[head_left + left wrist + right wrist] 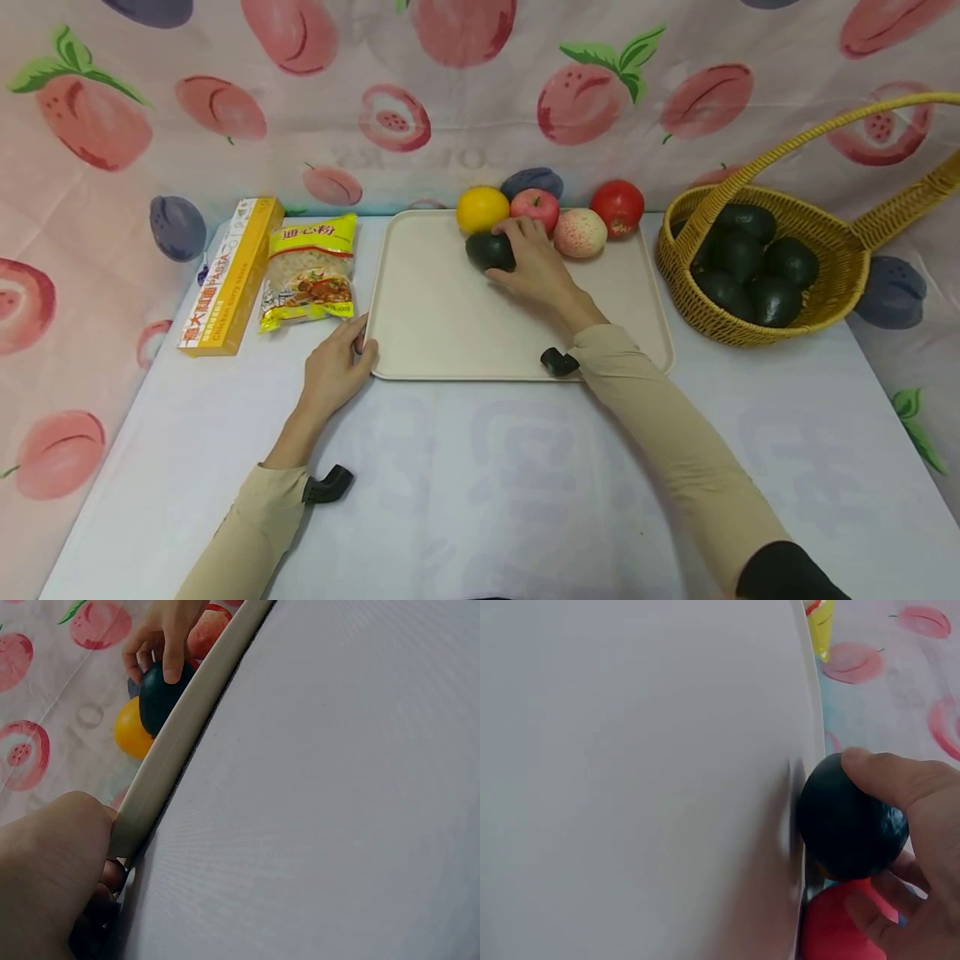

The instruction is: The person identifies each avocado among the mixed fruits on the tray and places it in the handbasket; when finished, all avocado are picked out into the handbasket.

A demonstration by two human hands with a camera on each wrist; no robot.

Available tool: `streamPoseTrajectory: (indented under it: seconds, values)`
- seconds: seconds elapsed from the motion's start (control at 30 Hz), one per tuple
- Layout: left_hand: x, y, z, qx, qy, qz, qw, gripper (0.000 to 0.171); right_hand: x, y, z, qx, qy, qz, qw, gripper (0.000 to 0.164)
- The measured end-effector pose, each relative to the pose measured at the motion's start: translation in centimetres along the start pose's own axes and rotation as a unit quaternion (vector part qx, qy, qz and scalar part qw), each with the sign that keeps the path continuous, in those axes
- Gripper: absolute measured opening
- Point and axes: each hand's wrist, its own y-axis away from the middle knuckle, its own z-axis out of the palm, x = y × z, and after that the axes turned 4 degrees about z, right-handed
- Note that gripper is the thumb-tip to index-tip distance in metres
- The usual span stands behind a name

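My right hand [538, 265] grips a dark green avocado [487, 252] at the back of a cream tray [442, 329]. In the right wrist view, the thumb lies on one side of the avocado [847, 825], with the fingers partly hidden round its other side. Close behind it sit a yellow-orange round fruit [482, 208] and a red apple [536, 206]. A pale pink peach [581, 233] and a round red fruit [618, 207] are to their right. At the tray's front left corner, my left hand [337, 367] holds the rim, its fingertips partly hidden.
Right of the tray stands a tall-handled wicker basket [832, 308] with several dark avocados [738, 254] inside. To the left lie a yellow bag of pasta [311, 271] and a long yellow and white pasta box [232, 279]. A fruit-patterned cloth [480, 100] hangs behind the table.
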Motion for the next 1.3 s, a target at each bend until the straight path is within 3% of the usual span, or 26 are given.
streamPoseTrajectory:
  seconds: [0.37, 0.6, 0.97, 1.3]
  values:
    - [0.1, 0.0, 0.0, 0.005, -0.002, 0.004, 1.0, 0.045, 0.2, 0.7, 0.3, -0.022, -0.056, 0.028, 0.998, 0.063]
    - [-0.1, 0.2, 0.1, 0.002, -0.002, 0.001, 1.0, 0.044, 0.4, 1.8, -0.1, -0.033, -0.088, 0.04, 0.995, 0.057]
    - [0.1, -0.1, -0.1, 0.003, 0.001, 0.005, 1.0, 0.044, 0.8, 4.2, -2.8, -0.006, -0.154, 0.057, 0.986, 0.058]
    - [0.0, 0.0, -0.1, 0.003, 0.001, 0.003, 1.0, 0.044, 1.3, 5.7, -5.9, 0.032, -0.154, 0.021, 0.987, 0.062]
